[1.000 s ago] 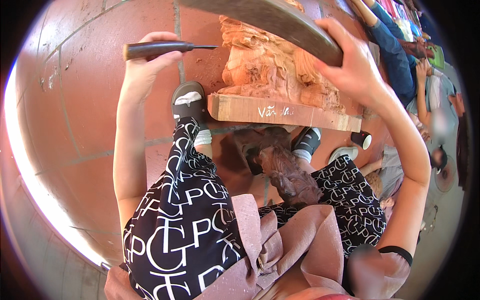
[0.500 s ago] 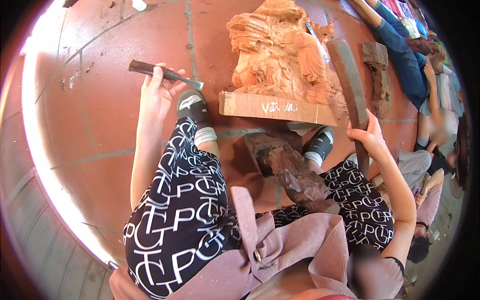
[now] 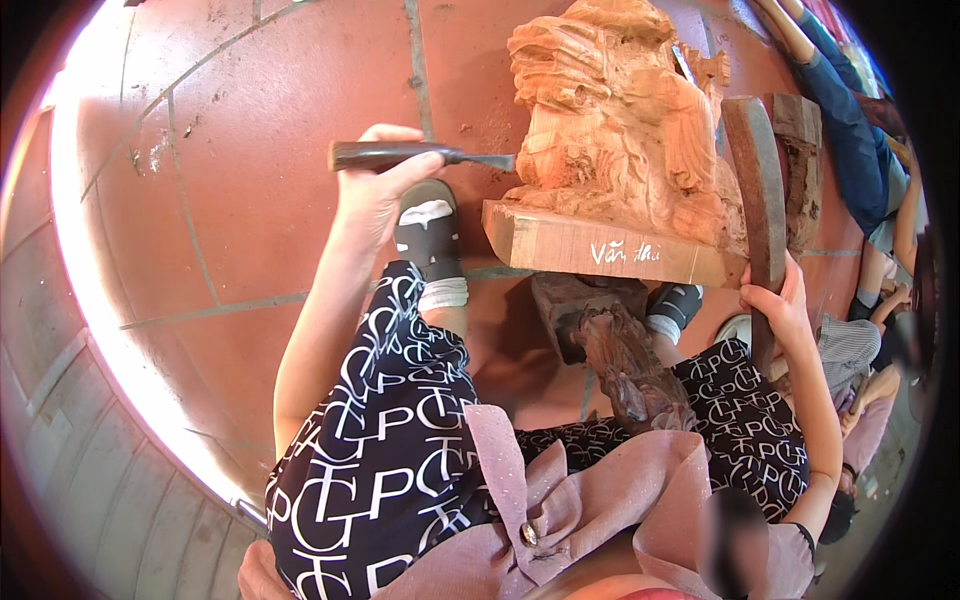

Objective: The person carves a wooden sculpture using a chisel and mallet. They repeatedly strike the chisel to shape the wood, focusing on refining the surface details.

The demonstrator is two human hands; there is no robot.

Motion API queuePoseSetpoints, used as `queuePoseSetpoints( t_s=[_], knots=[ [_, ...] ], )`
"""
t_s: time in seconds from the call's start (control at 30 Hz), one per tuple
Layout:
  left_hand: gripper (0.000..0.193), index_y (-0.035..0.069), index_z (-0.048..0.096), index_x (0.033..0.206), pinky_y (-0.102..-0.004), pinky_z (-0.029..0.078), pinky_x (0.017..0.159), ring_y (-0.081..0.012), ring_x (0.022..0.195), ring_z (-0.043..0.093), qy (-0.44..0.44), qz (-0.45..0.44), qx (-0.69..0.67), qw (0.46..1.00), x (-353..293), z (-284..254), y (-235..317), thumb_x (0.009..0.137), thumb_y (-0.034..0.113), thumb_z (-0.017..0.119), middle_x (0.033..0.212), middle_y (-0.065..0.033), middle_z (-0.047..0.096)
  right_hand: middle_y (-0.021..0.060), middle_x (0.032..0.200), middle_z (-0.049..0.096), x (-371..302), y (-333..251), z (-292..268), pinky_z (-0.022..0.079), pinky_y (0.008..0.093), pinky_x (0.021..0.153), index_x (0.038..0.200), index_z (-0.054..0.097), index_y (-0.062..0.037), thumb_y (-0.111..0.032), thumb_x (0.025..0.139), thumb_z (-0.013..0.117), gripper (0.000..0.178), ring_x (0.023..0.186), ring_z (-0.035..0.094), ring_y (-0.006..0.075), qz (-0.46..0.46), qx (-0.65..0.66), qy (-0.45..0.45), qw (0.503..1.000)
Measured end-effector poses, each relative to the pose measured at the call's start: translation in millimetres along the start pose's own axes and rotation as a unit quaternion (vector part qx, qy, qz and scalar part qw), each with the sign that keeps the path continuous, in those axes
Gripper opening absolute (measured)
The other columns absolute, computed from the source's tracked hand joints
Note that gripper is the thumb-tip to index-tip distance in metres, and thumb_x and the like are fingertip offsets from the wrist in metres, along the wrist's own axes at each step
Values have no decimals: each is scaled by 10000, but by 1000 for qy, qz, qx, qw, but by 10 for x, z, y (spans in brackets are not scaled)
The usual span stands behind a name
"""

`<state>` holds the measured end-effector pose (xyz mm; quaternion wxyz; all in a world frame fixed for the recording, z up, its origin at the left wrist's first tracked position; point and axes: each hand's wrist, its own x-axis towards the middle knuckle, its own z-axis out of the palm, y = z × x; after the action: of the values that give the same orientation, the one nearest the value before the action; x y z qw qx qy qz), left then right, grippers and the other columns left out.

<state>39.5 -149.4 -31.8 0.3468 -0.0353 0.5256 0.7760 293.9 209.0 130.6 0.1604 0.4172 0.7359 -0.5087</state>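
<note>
A chisel (image 3: 400, 156) with a dark wooden handle lies across the fingers of my left hand (image 3: 377, 190), which is closed around it. Its metal blade points right, with the tip at or very near the left side of a pale orange carved wooden sculpture (image 3: 615, 130); I cannot tell whether they touch. The sculpture has a flat base (image 3: 610, 240) with white handwriting. At its right, my right hand (image 3: 780, 300) grips a long, slightly curved wooden mallet (image 3: 757, 180) near the lower end, its upper part raised beside the carving.
A dark carved wood piece (image 3: 625, 360) stands between my legs, below the sculpture. Behind the mallet is a rough wooden block (image 3: 800, 170). Other people (image 3: 850, 140) sit along the right side. Red floor tiles (image 3: 250, 220) stretch to the left.
My left hand has moved right with the chisel, bringing its tip to the sculpture's side. The chisel has turned more level. The whole view has shifted a little, and the mallet remains in my right hand.
</note>
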Motion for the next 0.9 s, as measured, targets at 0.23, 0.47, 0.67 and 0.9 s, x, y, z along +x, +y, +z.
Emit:
queuePoseSetpoints(
  t_s=[0.23, 0.47, 0.67, 0.9],
  knots=[
    [281, 35, 634, 937, -254, 552, 685, -139, 735, 669, -22, -11, 113, 993, 351, 69, -25, 731, 4, 823, 848, -60, 688, 40, 734, 592, 58, -31, 18, 458, 261, 575, 1042, 543, 23, -64, 718, 641, 350, 596, 552, 113, 11, -31, 14, 999],
    [321, -4, 556, 1103, -326, 597, 803, -226, 922, 698, -50, 0, 123, 991, 557, -33, 218, 835, 15, 731, 966, -111, 662, 38, 735, 594, 75, -4, 26, 459, 263, 578, 1076, 550, 27, -71, 716, 637, 384, 596, 555, 112, 10, -42, 28, 999],
    [369, -12, 483, 1203, -388, 608, 841, -261, 1010, 679, -146, 10, 152, 977, 727, 301, 131, 904, 82, 678, 1044, -110, 614, 12, 761, 570, 81, 10, -34, 445, 249, 629, 1058, 547, -3, -70, 720, 639, 357, 668, 530, 87, -13, -113, 16, 993],
    [523, -13, 513, 1263, -335, 623, 713, -190, 927, 657, -215, 24, 240, 946, 851, 611, 109, 832, 161, 752, 1035, -107, 635, -11, 843, 528, 111, -531, 299, 430, 237, 676, 1180, 520, -42, -33, 736, 668, 468, 740, 498, 75, -113, -172, 35, 978]
  ],
)
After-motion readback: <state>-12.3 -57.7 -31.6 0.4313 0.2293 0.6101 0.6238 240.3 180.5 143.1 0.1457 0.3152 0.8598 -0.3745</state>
